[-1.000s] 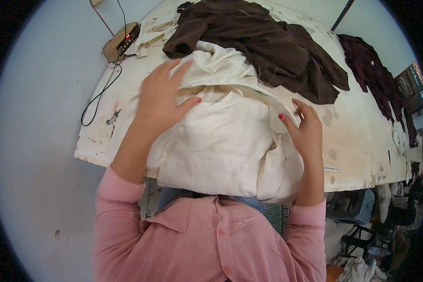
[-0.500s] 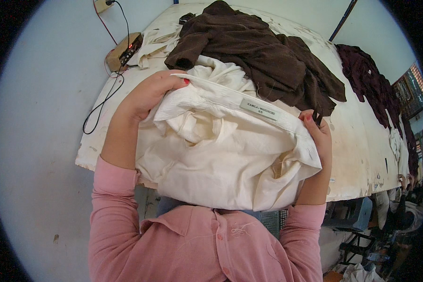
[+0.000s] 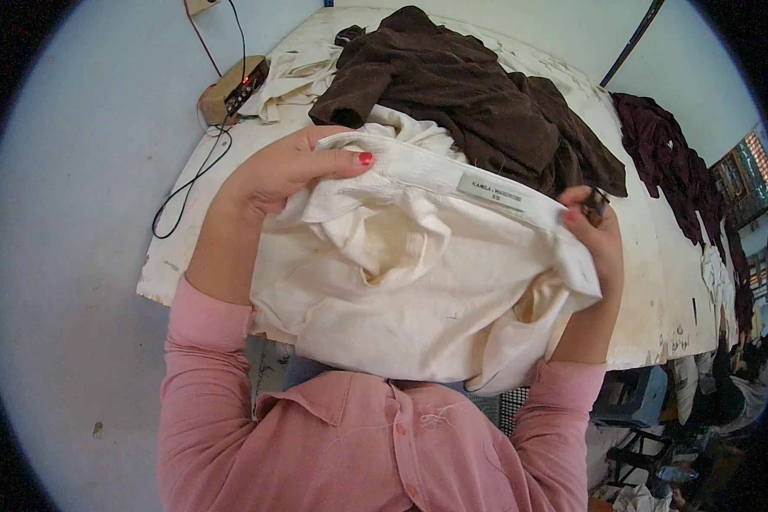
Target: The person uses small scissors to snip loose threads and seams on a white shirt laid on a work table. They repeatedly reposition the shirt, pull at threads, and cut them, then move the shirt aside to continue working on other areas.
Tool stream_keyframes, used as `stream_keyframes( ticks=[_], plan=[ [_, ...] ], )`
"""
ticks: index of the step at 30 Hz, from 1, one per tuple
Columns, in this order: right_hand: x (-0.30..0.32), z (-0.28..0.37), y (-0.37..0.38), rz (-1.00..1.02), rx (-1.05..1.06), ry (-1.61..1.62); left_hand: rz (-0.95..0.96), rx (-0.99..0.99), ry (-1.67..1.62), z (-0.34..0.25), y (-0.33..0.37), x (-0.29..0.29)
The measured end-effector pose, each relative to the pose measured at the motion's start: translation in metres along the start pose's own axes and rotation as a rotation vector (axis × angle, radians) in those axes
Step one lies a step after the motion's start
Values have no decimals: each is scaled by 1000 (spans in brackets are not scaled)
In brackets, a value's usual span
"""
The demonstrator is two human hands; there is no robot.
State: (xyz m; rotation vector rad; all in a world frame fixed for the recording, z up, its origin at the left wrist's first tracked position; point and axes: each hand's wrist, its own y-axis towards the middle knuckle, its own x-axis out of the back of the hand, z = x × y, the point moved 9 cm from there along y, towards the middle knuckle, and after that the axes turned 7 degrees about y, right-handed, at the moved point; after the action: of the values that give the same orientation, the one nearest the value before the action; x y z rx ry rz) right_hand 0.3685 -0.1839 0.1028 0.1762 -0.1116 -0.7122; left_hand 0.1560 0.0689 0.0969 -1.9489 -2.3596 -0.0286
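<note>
A white garment (image 3: 384,316) is stretched between my hands over the near edge of the table, its inside turned up. My left hand (image 3: 294,166) grips one end of its band, thumb lying on top. At the other end my right hand (image 3: 596,235) pinches the band between thumb and fingers. A small dark object (image 3: 596,203) shows at the right fingers; its kind cannot be made out. Between the hands, a pale label (image 3: 492,193) is sewn on the band. The garment's lower part hangs past the table edge, against my front.
Brown garments (image 3: 461,94) lie heaped on the white table (image 3: 648,316) beyond my hands. At the far left stands a box with switches (image 3: 235,90), its black cable (image 3: 183,200) trailing down. A dark maroon garment (image 3: 666,149) lies at the right, with a grey machine (image 3: 631,397) below.
Both hands have moved slightly right with the garment, the right hand farther, drawing the band wider. My left thumb reaches further over the band. The view has shifted a little.
</note>
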Motion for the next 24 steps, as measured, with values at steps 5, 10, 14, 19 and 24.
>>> stream_keyframes(
  ticks=[5,10,14,19,24],
  plan=[
    [-37,13,6,-206,423,-707,58,47,-287,12,0,-32],
    [-140,59,-35,29,576,-394,78,4,-288,13,-1,-42],
    [-159,56,-42,4,718,-393,33,-55,-224,7,-5,-50],
    [-153,34,-36,68,541,-182,-6,-60,-178,16,-7,-50],
    [-155,38,-58,862,273,638,-115,-7,-344,34,-9,-37]
  ],
)
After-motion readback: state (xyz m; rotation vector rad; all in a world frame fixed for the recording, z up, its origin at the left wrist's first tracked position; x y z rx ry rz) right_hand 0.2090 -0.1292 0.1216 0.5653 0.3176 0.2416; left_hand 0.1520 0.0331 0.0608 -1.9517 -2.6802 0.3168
